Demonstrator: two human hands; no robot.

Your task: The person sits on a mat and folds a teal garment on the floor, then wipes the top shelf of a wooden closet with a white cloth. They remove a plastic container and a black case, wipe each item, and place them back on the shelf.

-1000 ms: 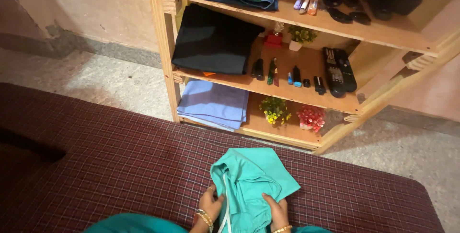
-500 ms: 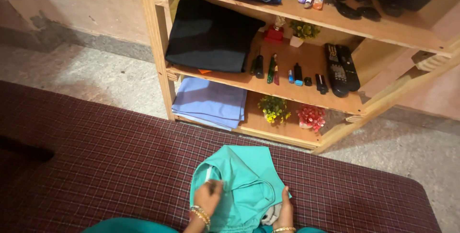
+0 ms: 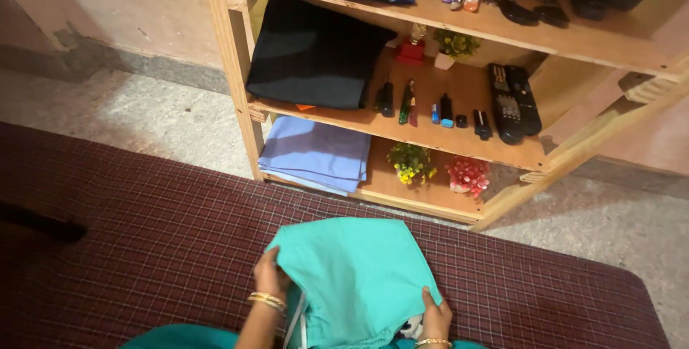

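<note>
Wooden shelf: black cloth, lavender cloth, two remotes, flower pots.
</note>
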